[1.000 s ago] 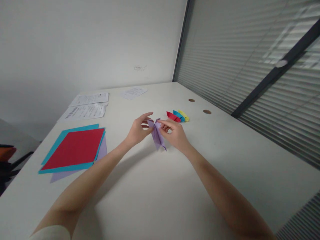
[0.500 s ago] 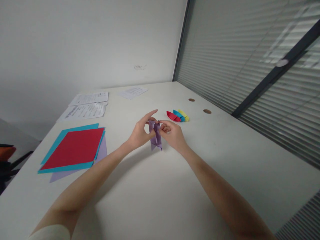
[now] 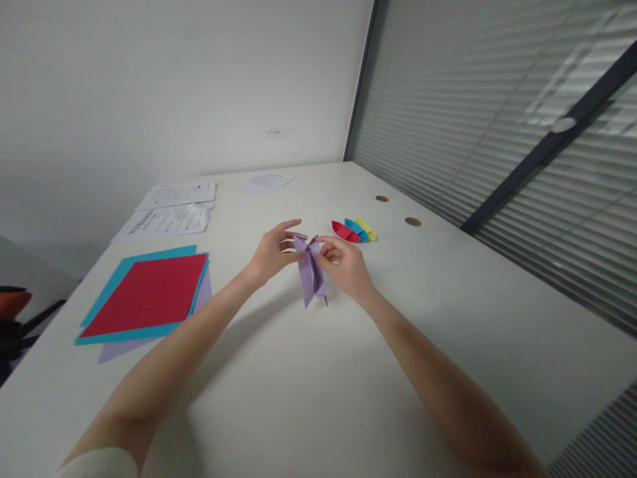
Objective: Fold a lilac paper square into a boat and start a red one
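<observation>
A purple folded paper (image 3: 310, 273) is held up over the middle of the white table, its pointed ends hanging down and its upper flaps spread apart. My left hand (image 3: 273, 255) pinches its upper left edge between thumb and fingers, the index finger raised. On the other side, my right hand (image 3: 345, 263) grips the upper right flap with thumb and index finger, the other fingers curled. Just beyond my right hand lie a red folded paper boat (image 3: 344, 231), a blue one (image 3: 356, 228) and a yellow one (image 3: 367, 229), side by side.
At the left lies a stack of coloured paper sheets (image 3: 149, 292), red on top, with blue and purple edges below. Printed papers (image 3: 172, 219) rest at the back left, another printed sheet (image 3: 266, 184) at the back. Two round holes (image 3: 413, 222) pierce the tabletop near the window blinds.
My left hand has shifted left and its thumb has drawn back from the middle of the purple paper. The paper's upper flaps stand wider apart and more of it shows.
</observation>
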`<state>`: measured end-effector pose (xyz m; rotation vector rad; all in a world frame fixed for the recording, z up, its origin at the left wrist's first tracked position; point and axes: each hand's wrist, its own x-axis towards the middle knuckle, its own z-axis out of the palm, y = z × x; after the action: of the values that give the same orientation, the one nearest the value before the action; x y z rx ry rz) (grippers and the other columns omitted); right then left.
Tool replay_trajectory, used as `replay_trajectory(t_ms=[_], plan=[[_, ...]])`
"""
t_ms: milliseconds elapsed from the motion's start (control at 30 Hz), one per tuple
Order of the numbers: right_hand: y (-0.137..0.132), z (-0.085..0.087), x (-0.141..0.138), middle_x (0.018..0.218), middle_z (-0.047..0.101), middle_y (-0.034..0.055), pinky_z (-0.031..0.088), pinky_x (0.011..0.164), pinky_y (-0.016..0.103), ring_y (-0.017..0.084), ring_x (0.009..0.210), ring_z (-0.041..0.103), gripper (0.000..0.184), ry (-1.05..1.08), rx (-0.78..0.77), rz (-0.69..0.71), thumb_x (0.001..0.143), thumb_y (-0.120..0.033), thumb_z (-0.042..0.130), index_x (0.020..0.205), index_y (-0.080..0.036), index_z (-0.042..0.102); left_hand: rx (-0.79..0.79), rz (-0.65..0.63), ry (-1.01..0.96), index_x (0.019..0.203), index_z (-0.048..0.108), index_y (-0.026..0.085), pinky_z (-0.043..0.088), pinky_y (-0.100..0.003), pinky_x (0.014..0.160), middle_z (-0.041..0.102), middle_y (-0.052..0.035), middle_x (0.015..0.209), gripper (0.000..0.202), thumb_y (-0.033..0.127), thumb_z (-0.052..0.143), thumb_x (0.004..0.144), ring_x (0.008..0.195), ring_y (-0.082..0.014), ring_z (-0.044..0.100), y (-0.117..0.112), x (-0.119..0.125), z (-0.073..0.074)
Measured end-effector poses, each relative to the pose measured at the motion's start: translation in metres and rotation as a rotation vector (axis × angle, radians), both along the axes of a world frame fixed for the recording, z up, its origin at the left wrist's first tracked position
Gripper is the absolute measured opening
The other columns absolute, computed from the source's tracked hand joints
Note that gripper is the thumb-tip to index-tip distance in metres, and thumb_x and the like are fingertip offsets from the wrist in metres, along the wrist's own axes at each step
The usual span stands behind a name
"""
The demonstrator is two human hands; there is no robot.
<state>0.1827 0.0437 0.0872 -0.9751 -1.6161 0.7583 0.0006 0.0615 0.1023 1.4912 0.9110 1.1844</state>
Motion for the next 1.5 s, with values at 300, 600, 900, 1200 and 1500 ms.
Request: replay_trajectory(t_ms=[300, 600, 900, 1200, 1500], plan=[[0.002, 0.000, 0.002, 0.069, 0.057, -0.0029, 0.046, 0.053, 0.024, 0.009, 0.053, 0.053, 0.028, 0.037, -0.112, -0.012, 0.074, -0.027, 0.064, 0.100, -0.019, 0.066, 0.154, -0.017, 0.102, 0.122, 0.060, 0.019, 0.053, -0.030, 0.081, 0.065, -0.0021, 0.089, 0.060, 0.015, 0.074, 0.065, 0.086, -0.0143, 0.064, -0.002, 0.000, 0.003], [0.007, -0.002, 0.006, 0.073, 0.064, -0.0010, 0.052, 0.061, 0.027, 0.012, 0.061, 0.061, 0.028, 0.092, -0.112, 0.012, 0.072, -0.032, 0.071, 0.096, -0.021, 0.065, 0.376, -0.216, 0.488, 0.123, 0.061, 0.024, 0.056, -0.033, 0.083, 0.067, -0.0043, 0.098, 0.051, 0.023, 0.074, 0.074, 0.083, -0.0155, 0.066, -0.005, -0.016, 0.012], [0.032, -0.006, 0.028, 0.085, 0.067, 0.0051, 0.051, 0.066, 0.029, 0.015, 0.077, 0.063, 0.038, 0.247, -0.043, -0.314, 0.080, -0.056, 0.062, 0.091, -0.020, 0.061, 0.197, 0.236, 0.145, 0.119, 0.056, 0.018, 0.058, -0.026, 0.059, 0.063, 0.0008, 0.078, 0.058, 0.024, 0.078, 0.065, 0.059, -0.0120, 0.066, 0.016, -0.023, 0.001], [0.029, -0.016, 0.018, 0.124, 0.063, 0.0099, 0.054, 0.077, 0.033, 0.020, 0.097, 0.066, 0.048, 0.233, -0.239, -0.070, 0.066, -0.039, 0.077, 0.109, -0.023, 0.063, 0.246, 0.337, 0.111, 0.114, 0.058, 0.017, 0.046, -0.020, 0.055, 0.064, 0.0017, 0.073, 0.056, 0.025, 0.079, 0.063, 0.058, -0.0086, 0.059, 0.022, -0.021, -0.006], [0.029, -0.011, 0.024, 0.099, 0.069, 0.0034, 0.054, 0.070, 0.029, 0.017, 0.082, 0.069, 0.047, 0.408, -0.386, 0.106, 0.064, -0.047, 0.077, 0.104, -0.025, 0.064, 0.195, 0.246, 0.043, 0.117, 0.058, 0.018, 0.043, -0.021, 0.057, 0.062, 0.0019, 0.076, 0.060, 0.030, 0.081, 0.063, 0.059, -0.0081, 0.056, 0.020, -0.017, -0.011]])
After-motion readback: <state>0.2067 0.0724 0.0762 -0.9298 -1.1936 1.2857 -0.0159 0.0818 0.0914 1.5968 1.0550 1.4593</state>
